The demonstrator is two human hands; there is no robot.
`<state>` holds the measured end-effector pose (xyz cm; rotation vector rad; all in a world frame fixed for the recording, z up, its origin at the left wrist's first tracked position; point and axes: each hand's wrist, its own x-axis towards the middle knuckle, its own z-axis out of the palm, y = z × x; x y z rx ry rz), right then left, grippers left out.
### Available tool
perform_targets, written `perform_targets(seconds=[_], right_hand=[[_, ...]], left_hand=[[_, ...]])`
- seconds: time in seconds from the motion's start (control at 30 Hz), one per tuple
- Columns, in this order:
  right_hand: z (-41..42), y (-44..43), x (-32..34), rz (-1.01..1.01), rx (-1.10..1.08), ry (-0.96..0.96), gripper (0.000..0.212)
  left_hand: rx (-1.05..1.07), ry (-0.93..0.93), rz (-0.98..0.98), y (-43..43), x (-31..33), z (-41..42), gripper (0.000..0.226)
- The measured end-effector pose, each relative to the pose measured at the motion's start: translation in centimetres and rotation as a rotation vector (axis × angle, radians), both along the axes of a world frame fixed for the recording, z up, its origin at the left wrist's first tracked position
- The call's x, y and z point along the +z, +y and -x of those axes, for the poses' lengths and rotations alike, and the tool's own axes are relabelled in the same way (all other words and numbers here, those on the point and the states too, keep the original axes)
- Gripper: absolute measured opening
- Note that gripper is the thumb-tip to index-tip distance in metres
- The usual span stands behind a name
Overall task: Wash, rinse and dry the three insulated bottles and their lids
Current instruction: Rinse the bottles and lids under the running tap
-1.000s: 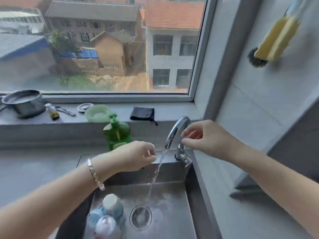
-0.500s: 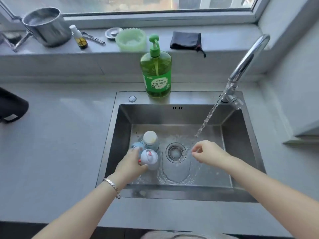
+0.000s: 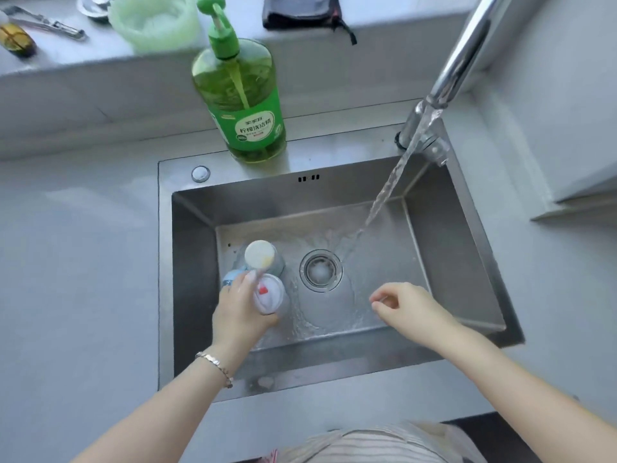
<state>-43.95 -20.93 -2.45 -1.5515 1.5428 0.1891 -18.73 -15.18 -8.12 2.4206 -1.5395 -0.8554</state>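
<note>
Down in the sink (image 3: 193, 248), on the left of its floor, three bottles stand bunched together with their lids on. The red-marked bottle (image 3: 269, 297), nearest the front, has a white top. The left hand (image 3: 240, 314) is wrapped round its side, with one finger reaching up past the lid. Behind it stands the cream-topped bottle (image 3: 261, 256). To the left of both is the blue bottle (image 3: 231, 279), mostly hidden by the hand, so I can't say whether it touches the others.

The right hand (image 3: 409, 305) hangs over the right half of the basin, fingers loosely curled, holding nothing, well apart from the bottles. Between the two hands sits the drain (image 3: 321, 270). Water (image 3: 384, 198) runs slantwise from the tap (image 3: 462, 58) at the back right corner and lands just beside the drain, spreading across the floor. A bracelet (image 3: 215, 364) circles the left wrist.

On the rim behind the basin stands a green soap bottle (image 3: 242, 105) with a pump. Further back, on the ledge (image 3: 100, 50), are a pale green bowl (image 3: 155, 23), a dark cloth (image 3: 300, 11), a metal tool (image 3: 50, 25) and a small amber bottle (image 3: 16, 41). Grey counter (image 3: 73, 262) lies all round.
</note>
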Motion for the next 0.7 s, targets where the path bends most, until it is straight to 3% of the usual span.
perform_targets(seconds=[0.2,0.37,0.53,0.7], right_hand=[[-1.0,-3.1,1.2,0.1,-0.07,-0.229,0.015],[-1.3,-6.9,2.8,0.038,-0.233,-0.534,0.021],[1.3,-8.4,2.9,0.054,-0.316,-0.555,0.026],[2.6,-8.7,2.7,0.057,-0.353,-0.595,0.026]], left_hand=[[-0.045,0.259,0.325,-2.5,5.1,3.2,0.076],[-0.216,0.26,0.315,-8.0,6.6,8.2,0.077],[-0.366,0.259,0.289,-11.6,6.7,11.0,0.069],[-0.419,0.247,0.268,-12.4,7.2,11.7,0.076]])
